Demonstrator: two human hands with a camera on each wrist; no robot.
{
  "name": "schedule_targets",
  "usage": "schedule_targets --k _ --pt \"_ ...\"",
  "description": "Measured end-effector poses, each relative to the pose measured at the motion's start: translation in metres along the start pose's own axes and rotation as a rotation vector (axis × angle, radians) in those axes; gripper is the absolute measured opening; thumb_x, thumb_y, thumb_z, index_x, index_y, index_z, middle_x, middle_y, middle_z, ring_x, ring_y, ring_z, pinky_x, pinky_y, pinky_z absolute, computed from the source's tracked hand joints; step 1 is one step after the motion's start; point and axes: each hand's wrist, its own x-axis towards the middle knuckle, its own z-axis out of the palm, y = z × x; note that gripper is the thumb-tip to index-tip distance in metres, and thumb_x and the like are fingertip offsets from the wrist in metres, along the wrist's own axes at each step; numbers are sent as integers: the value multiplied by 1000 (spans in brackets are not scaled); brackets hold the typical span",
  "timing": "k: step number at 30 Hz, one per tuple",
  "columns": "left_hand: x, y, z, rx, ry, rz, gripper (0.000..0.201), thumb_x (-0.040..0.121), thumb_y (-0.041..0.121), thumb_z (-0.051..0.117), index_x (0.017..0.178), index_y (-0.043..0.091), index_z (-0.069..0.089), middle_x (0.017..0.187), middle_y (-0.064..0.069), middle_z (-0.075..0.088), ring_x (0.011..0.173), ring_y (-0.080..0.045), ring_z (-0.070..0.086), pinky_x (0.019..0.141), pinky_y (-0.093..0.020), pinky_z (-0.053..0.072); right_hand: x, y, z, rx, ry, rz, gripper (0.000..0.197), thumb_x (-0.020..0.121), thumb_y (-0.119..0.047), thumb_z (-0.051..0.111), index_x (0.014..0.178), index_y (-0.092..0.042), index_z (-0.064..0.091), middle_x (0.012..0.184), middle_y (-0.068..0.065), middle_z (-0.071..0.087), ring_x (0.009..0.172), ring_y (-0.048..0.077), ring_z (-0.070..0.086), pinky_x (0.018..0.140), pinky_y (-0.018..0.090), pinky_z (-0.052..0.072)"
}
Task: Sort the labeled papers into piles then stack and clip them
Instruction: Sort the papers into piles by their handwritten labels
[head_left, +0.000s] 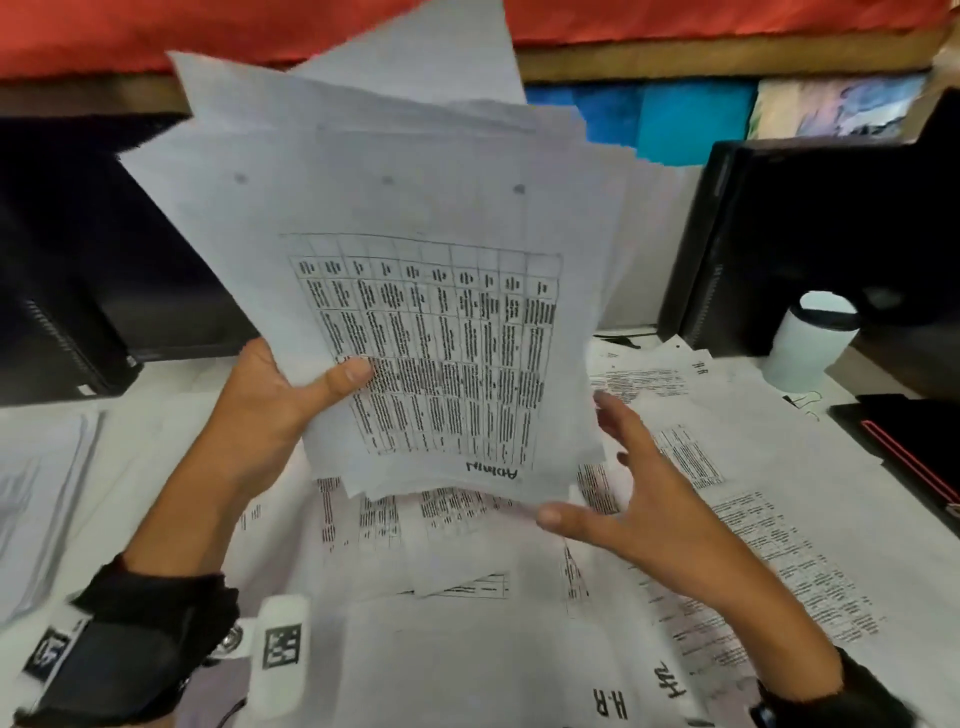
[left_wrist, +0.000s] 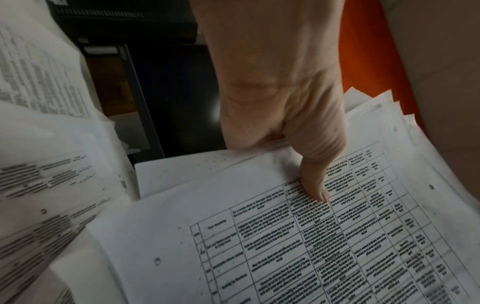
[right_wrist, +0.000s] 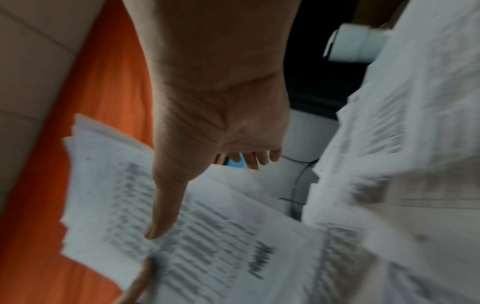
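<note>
1. Flat paper pile (head_left: 36, 499): far left of the white desk (head_left: 171, 415), lying apart from the rest.
2. Left hand (head_left: 265, 405): raised over the desk, thumb (left_wrist: 315, 179) pressed on the top sheet's printed table, fingers hidden behind; clamped on the held stack.
3. Held stack of papers (head_left: 395, 218): fanned, tilted upright; front sheet handwritten "Admin" (head_left: 493, 472) at its lower edge.
4. Right hand (head_left: 639, 499): just beside the stack's lower right corner, fingers spread and straight, gripping nothing.
5. Loose sheets labelled "H.R" (head_left: 610, 704): scattered flat below and right.
6. White cup (head_left: 808, 338): right rear, beside a black computer case (head_left: 810, 223).
</note>
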Motion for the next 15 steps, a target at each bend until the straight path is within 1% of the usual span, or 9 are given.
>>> schedule_targets --k 1,2,3,4,5,6,9,12,15 --pt "-2 1 6 32 -29 -5 49 74 28 90 119 24 72 119 1 78 114 -20 74 102 -45 58 4 -16 0 10 13 -24 121 57 -77 90 158 -50 31 153 -35 46 138 -9 45 115 30 38" --pt "-4 2 12 70 -60 -16 47 77 24 85 121 22 71 118 2 78 113 -19 74 103 -47 57 8 -36 2 47 37 -51 93 63 -68 93 144 -39 55 131 -33 66 117 -15 59 106 24 49" --pt "-7 3 18 117 -96 -27 46 78 22 84 122 23 70 118 3 78 113 -16 74 104 -47 56 16 -47 7 91 69 -78 52 72 -52 94 112 -28 70 94 -29 76 86 -17 66 87 13 55" --pt "-9 3 24 165 -128 -37 47 80 23 85 124 25 70 118 5 78 113 -13 73 104 -46 55 23 -57 10 131 104 -101 29 78 -37 92 82 -27 65 60 -28 67 58 -16 61 65 5 51" --pt "-11 2 28 201 -157 -45 49 80 24 86 126 26 69 119 8 78 113 -10 73 105 -44 55 33 -62 15 159 141 -155 35 82 -27 89 72 -30 56 46 -27 57 47 -14 57 54 3 45" --pt "-12 1 31 223 -171 -54 53 80 26 87 129 27 67 120 12 77 114 -6 72 105 -40 55 42 -67 19 183 174 -222 36 83 -22 88 74 -32 55 47 -29 58 49 -14 59 54 2 44" --pt "-11 4 32 231 -127 -27 53 80 31 88 128 31 67 118 17 76 111 -1 71 103 -36 56 59 -70 27 280 255 -282 28 86 -17 86 93 -35 67 79 -35 73 80 -15 71 67 4 52" --pt "-6 16 27 143 -55 28 43 77 32 87 117 33 71 113 14 78 109 -6 73 99 -36 58 66 -77 29 334 347 -344 28 85 -17 88 99 -35 72 97 -26 79 95 -4 75 77 12 59" --pt "-6 17 17 52 -50 43 52 76 30 95 121 26 71 116 5 79 112 -15 74 98 -39 58 62 -80 28 331 353 -338 31 79 -25 92 105 -32 75 103 -17 81 98 3 77 82 21 63"
